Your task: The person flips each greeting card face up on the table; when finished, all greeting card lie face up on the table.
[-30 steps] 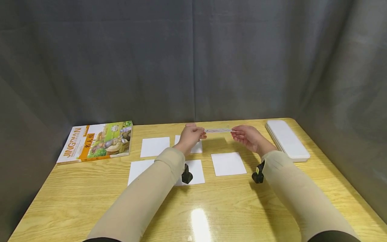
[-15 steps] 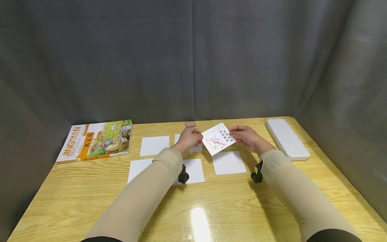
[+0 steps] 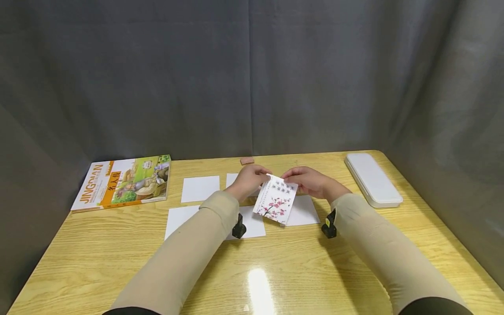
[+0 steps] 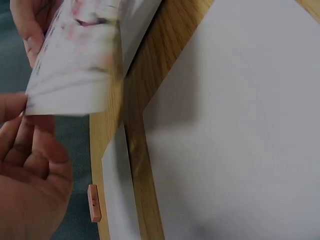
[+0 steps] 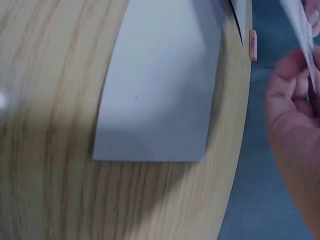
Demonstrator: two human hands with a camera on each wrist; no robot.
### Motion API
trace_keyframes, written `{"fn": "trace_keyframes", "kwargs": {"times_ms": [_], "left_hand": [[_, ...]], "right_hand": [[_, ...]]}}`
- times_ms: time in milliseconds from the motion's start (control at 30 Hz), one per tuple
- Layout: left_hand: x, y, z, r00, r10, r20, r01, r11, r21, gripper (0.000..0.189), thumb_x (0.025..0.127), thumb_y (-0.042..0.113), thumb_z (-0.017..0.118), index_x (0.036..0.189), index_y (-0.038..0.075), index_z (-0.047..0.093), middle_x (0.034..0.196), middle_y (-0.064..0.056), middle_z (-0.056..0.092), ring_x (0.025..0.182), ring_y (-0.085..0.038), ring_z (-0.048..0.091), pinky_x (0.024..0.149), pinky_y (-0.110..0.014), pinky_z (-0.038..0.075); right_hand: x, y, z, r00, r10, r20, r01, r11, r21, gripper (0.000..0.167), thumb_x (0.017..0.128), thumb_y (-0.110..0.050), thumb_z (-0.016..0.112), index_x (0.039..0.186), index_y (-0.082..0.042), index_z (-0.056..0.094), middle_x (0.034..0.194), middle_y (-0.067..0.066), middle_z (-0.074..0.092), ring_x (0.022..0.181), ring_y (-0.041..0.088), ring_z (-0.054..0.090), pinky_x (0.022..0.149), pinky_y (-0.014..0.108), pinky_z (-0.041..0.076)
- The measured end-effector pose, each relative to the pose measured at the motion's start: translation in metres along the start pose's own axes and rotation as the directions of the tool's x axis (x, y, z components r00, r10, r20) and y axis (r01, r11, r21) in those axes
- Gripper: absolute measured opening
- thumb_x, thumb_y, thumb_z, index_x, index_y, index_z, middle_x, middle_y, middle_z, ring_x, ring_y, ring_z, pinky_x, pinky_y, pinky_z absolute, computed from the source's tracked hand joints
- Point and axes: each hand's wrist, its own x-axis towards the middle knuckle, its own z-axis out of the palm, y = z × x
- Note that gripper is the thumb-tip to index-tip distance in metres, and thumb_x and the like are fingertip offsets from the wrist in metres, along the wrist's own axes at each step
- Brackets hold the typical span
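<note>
A white card (image 3: 277, 204) printed with pink blossoms and dark characters hangs tilted above the table, its picture side toward the head camera. My left hand (image 3: 250, 180) pinches its upper left corner; in the left wrist view the thumb and fingers of that hand (image 4: 35, 170) meet at the card's corner. At the upper right corner, my right hand (image 3: 313, 182) holds the card between thumb and fingers. The right wrist view shows the card (image 5: 301, 35) nearly edge-on beside the right hand (image 5: 295, 112). Underneath, the card partly hides a blank white card (image 3: 306, 211).
Several more blank white cards, such as one at the back left (image 3: 200, 189), lie on the wooden table (image 3: 118, 249). A picture book (image 3: 126, 183) lies far left. Behind the hands sits a small pinkish block (image 3: 247, 161). A white case (image 3: 373, 179) stands at right.
The card was nearly edge-on between the hands, then tipped to show its printed face and turned upright. It now hangs lower and nearer, and the right hand has moved left.
</note>
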Motion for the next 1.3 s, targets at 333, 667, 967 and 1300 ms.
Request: {"fn": "trace_keyframes", "kwargs": {"times_ms": [333, 667, 967, 1300], "left_hand": [[0.005, 0.0, -0.007, 0.934, -0.092, -0.346, -0.048, 0.925, -0.376, 0.012, 0.101, 0.002, 0.062, 0.111, -0.004, 0.064, 0.104, -0.013, 0.071, 0.081, -0.014, 0.065, 0.072, -0.025, 0.052], [-0.002, -0.005, -0.002, 0.989, -0.006, -0.15, 0.007, 1.0, 0.004, 0.011, 0.102, 0.008, 0.06, 0.107, -0.001, 0.063, 0.104, -0.012, 0.068, 0.09, -0.023, 0.067, 0.074, -0.029, 0.051], [-0.004, -0.007, 0.013, 0.968, 0.156, 0.196, -0.25, 0.672, 0.697, 0.041, 0.102, 0.013, 0.055, 0.14, -0.001, 0.059, 0.146, -0.015, 0.054, 0.137, -0.03, 0.05, 0.112, -0.046, 0.042], [-0.011, -0.003, 0.029, 0.949, 0.052, 0.31, -0.297, 0.474, 0.829, 0.038, 0.107, 0.022, 0.048, 0.137, 0.008, 0.065, 0.156, -0.007, 0.048, 0.146, -0.025, 0.04, 0.116, -0.058, 0.03]], "right_hand": [[-0.001, 0.01, -0.008, 0.992, -0.053, -0.114, 0.081, 0.965, 0.25, 0.006, 0.107, 0.002, 0.049, 0.113, 0.002, 0.05, 0.093, 0.005, 0.069, 0.086, 0.013, 0.07, 0.083, 0.026, 0.059], [0.001, 0.007, -0.017, 0.925, -0.067, -0.374, 0.143, 0.974, 0.179, 0.014, 0.107, -0.004, 0.054, 0.12, 0.0, 0.053, 0.097, 0.002, 0.06, 0.085, 0.009, 0.06, 0.084, 0.022, 0.056], [0.004, 0.015, -0.028, 0.92, 0.027, -0.392, -0.007, 0.999, 0.053, 0.02, 0.107, -0.007, 0.054, 0.125, 0.002, 0.053, 0.108, 0.006, 0.056, 0.085, 0.011, 0.056, 0.079, 0.021, 0.053], [0.016, 0.026, -0.028, 0.898, 0.004, -0.44, -0.036, 0.997, -0.064, 0.023, 0.105, -0.005, 0.056, 0.125, 0.008, 0.055, 0.103, 0.008, 0.058, 0.081, 0.011, 0.055, 0.071, 0.02, 0.051]]}}
